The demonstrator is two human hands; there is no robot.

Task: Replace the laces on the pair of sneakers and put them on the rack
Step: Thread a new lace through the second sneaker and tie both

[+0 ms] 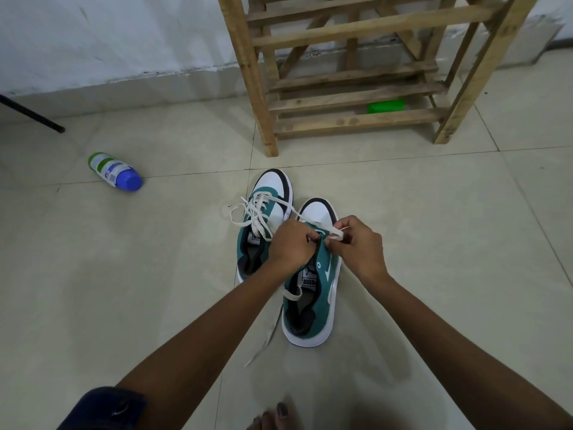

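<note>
— What are your hands doing?

— My left hand [291,243] grips the eyelet edge of the near sneaker [313,293]; my right hand [356,243] pinches the white lace [336,232] just beside it (its other end trails on the floor tiles [155,274] to the left).

— And the other shoe?

— The far sneaker [266,212] stands touching it on the left, loosely laced. The wooden rack [350,97] stands farther off, with a green bottle [386,106] under it. A blue-capped bottle [114,170] lies far left.
</note>
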